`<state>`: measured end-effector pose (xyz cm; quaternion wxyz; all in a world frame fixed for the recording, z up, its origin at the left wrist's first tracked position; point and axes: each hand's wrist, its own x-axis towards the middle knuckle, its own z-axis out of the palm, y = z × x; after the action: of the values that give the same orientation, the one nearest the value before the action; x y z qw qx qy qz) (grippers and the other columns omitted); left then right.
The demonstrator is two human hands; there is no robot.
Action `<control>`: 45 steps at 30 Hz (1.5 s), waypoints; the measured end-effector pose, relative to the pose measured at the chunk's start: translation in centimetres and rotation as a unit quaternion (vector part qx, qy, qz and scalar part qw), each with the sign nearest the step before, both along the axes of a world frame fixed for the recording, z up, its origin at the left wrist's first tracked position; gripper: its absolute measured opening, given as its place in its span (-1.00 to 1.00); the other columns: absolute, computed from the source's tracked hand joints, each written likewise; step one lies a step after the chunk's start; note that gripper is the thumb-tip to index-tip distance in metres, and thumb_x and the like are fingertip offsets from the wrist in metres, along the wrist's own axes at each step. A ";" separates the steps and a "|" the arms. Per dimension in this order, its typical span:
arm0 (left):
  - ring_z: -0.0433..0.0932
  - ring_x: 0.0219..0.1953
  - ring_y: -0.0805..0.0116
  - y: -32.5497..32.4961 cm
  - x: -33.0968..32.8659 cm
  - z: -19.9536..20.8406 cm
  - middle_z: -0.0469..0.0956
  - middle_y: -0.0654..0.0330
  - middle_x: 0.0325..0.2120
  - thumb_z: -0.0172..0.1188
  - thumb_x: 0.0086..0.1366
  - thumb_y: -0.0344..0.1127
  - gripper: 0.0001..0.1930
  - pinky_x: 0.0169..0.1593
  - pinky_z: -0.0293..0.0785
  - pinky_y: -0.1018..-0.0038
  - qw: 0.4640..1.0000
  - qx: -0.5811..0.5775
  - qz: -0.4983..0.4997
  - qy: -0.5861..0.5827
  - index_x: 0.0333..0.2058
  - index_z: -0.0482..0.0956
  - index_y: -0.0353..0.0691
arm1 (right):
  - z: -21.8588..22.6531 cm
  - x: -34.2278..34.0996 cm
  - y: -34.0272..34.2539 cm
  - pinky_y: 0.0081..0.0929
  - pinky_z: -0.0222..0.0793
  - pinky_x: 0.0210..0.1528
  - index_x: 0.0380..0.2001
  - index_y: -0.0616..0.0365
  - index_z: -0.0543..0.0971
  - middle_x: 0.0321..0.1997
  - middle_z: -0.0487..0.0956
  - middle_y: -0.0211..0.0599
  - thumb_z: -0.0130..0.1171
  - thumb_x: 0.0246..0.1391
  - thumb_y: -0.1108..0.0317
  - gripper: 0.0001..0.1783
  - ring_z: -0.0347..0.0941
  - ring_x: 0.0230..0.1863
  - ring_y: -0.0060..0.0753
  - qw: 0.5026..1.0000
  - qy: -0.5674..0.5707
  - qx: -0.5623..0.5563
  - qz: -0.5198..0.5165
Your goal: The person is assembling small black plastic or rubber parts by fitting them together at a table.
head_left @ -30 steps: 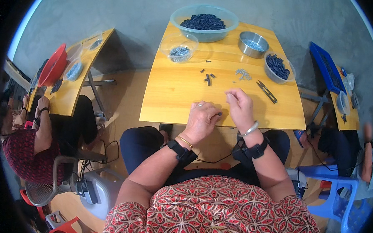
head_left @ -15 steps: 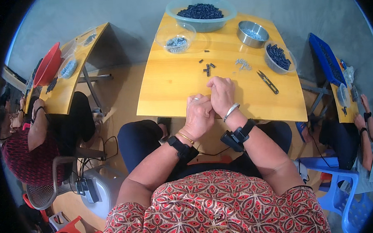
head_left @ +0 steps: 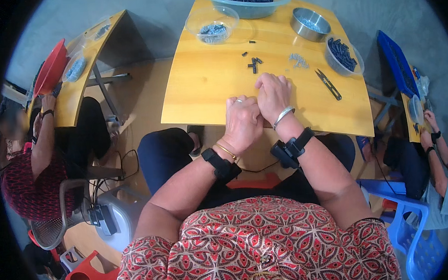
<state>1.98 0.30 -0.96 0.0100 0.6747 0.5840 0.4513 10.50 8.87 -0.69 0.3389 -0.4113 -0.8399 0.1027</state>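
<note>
Close together at the near edge of the yellow table (head_left: 196,101) are my two hands. My left hand (head_left: 243,122) is closed, its fingers curled inward. My right hand (head_left: 274,98) is bent over beside it, fingers curled; whatever they pinch is too small or hidden to make out. Just beyond my fingers lies a small group of short black plastic pieces (head_left: 254,64). To their right is a little scatter of tiny silver metal parts (head_left: 298,61). A pair of black thread snips (head_left: 328,84) rests to the right of my right hand.
At the table's far side stand a large translucent basin (head_left: 257,10) of black pieces, a clear bowl (head_left: 190,26) of metal parts, a steel bowl (head_left: 307,32) and a clear tub (head_left: 354,72) of black pieces. People work at tables on both sides. A blue chair (head_left: 408,226) stands right.
The view has shifted, so the table and its contents sit higher in the picture. My hands remain together, and the right one has turned slightly with its fingers still curled.
</note>
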 end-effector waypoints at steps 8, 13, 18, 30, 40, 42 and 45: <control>0.36 -0.50 0.15 -0.5 0.0 0.2 0.40 0.15 -0.65 0.11 -0.17 -0.49 -0.94 -0.32 0.18 0.35 1.000 -0.017 0.007 -0.002 -0.71 0.42 -0.21 | 0.0 -0.2 0.0 -0.21 0.05 -0.17 -0.54 0.03 0.45 -0.50 0.48 -0.28 -0.08 -0.15 0.43 -0.90 0.30 -0.31 -0.12 1.000 -0.005 -0.021 -0.010; 0.43 -0.53 0.28 -0.6 -0.5 1.2 0.49 0.18 -0.63 0.21 -0.05 -0.41 -0.92 -0.36 0.28 0.43 0.996 -0.020 -0.032 -0.077 -0.62 0.51 -0.24 | -0.6 2.0 0.4 -0.58 0.21 -0.29 -0.37 0.17 0.44 -0.46 0.45 -0.36 -0.08 0.04 0.47 -0.89 0.30 -0.43 -0.54 0.892 0.379 -0.234 0.075; 0.28 -0.54 0.64 -3.1 -1.0 5.3 0.47 0.36 -0.60 0.17 0.12 -0.31 -0.86 -0.39 0.23 0.67 0.763 -0.167 -0.107 -0.616 -0.51 0.56 -0.26 | 4.2 4.6 -5.9 -0.62 0.25 -0.37 -0.29 0.24 0.39 -0.48 0.38 -0.41 -0.03 0.04 0.47 -0.86 0.28 -0.44 -0.61 0.906 0.338 -0.210 0.141; 0.37 -0.47 0.57 -5.9 1.1 8.1 0.42 0.36 -0.55 0.10 0.19 -0.28 -0.87 -0.28 0.34 0.56 0.665 -0.179 -0.209 -0.694 -0.43 0.53 -0.20 | 8.9 5.4 -8.7 -0.37 0.29 -0.43 -0.39 0.22 0.36 -0.49 0.37 -0.14 -0.02 -0.03 0.56 -0.92 0.38 -0.45 -0.15 0.964 0.182 0.045 0.189; 0.45 -0.46 0.51 -6.4 0.8 7.9 0.48 0.26 -0.52 0.04 0.22 -0.37 -0.87 -0.30 0.46 0.55 0.696 -0.175 -0.218 -0.662 -0.36 0.52 -0.29 | 9.1 6.2 -8.3 -0.48 0.30 -0.42 -0.39 0.21 0.38 -0.49 0.40 -0.19 -0.03 -0.01 0.58 -0.91 0.39 -0.47 -0.24 0.953 0.202 -0.031 0.222; 0.47 -0.46 0.49 -6.4 0.8 7.9 0.49 0.24 -0.52 0.04 0.21 -0.38 -0.87 -0.30 0.47 0.55 0.697 -0.173 -0.222 -0.660 -0.33 0.52 -0.31 | 9.1 6.3 -8.4 -0.49 0.31 -0.41 -0.39 0.21 0.38 -0.49 0.41 -0.20 -0.02 -0.01 0.57 -0.92 0.40 -0.47 -0.26 0.951 0.209 -0.041 0.224; 0.47 -0.45 0.47 -6.5 0.8 8.0 0.50 0.22 -0.51 0.04 0.22 -0.38 -0.84 -0.29 0.47 0.55 0.716 -0.180 -0.222 -0.637 -0.31 0.52 -0.32 | 9.4 6.4 -8.4 -0.50 0.31 -0.41 -0.40 0.22 0.39 -0.51 0.42 -0.21 -0.02 0.00 0.54 -0.94 0.40 -0.47 -0.30 0.950 0.213 -0.059 0.222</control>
<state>2.77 -6.24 7.05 0.6006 0.3239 0.3430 0.6455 16.92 0.46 8.69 0.4531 -0.2022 -0.8110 0.3099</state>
